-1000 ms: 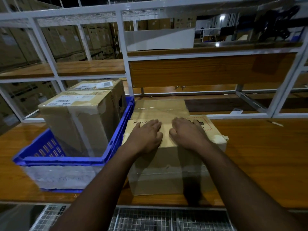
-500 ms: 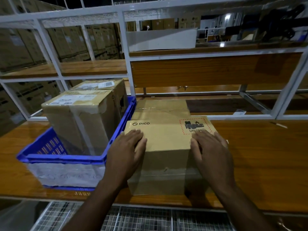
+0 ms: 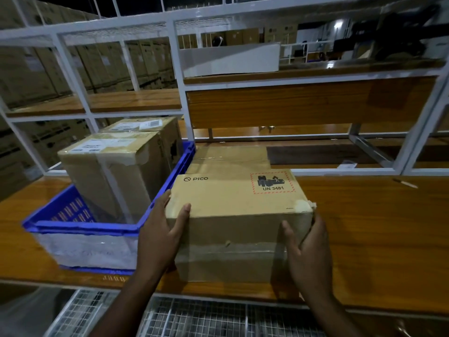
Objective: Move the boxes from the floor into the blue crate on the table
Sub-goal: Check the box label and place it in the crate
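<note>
Head view, starting at the left: a blue crate [image 3: 80, 224] sits on the wooden worktop [image 3: 376, 229], its near wall wrapped in clear film. Inside it stand two cardboard boxes, one behind the other: the near taped box [image 3: 109, 176] with a white label on top, and the far box [image 3: 145, 127], also labelled, close to the crate's back wall. Both rise well above the blue rim. Just beside the crate's right wall is the PICO box [image 3: 238, 215], a cardboard carton resting on the worktop, with the brand name printed on its top and a red-bordered UN 3481 battery mark to the right of that. Its near right top corner is torn, showing white. The left hand [image 3: 160, 237] grips the box's near left corner, thumb laid over the top edge and fingers wrapped round the left side, in the narrow gap next to the crate. The right hand [image 3: 308, 251] holds the near right corner, thumb against the front face and fingers curled round the right side. Behind this carton lies another flat cardboard box [image 3: 228, 156], taped along its top, touching or very near it. Farther right, a small pale stick [image 3: 405, 183] lies on the bare wood. A white metal shelf frame [image 3: 179, 76] with wooden shelves stands along the back, stacked cartons dim beyond it.
</note>
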Demonstrator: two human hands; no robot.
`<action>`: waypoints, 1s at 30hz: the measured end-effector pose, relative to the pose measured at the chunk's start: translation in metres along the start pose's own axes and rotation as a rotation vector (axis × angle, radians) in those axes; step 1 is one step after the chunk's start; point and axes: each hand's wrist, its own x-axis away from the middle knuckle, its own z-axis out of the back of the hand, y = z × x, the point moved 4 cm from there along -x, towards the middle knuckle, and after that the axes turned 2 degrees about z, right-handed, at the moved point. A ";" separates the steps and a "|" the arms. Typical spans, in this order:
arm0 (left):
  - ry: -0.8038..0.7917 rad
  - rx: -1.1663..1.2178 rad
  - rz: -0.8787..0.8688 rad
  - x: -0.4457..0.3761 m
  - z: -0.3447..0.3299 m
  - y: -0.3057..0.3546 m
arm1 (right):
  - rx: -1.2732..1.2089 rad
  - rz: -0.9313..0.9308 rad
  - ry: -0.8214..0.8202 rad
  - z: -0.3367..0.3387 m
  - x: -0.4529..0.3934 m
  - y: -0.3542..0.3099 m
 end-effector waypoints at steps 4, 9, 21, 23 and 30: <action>0.032 0.081 0.030 0.003 0.000 0.005 | -0.064 0.014 -0.054 -0.006 -0.001 0.013; 0.007 0.324 0.115 0.006 -0.012 0.003 | -0.139 0.236 0.056 0.021 -0.035 -0.029; -0.409 0.440 0.279 0.049 -0.074 -0.029 | 0.321 0.755 -0.118 0.002 -0.049 -0.150; -0.406 0.454 0.259 0.049 -0.070 -0.025 | 0.368 0.813 -0.106 -0.018 -0.037 -0.160; -0.320 0.440 0.067 0.020 -0.031 -0.008 | 0.448 0.898 -0.269 -0.071 -0.006 -0.179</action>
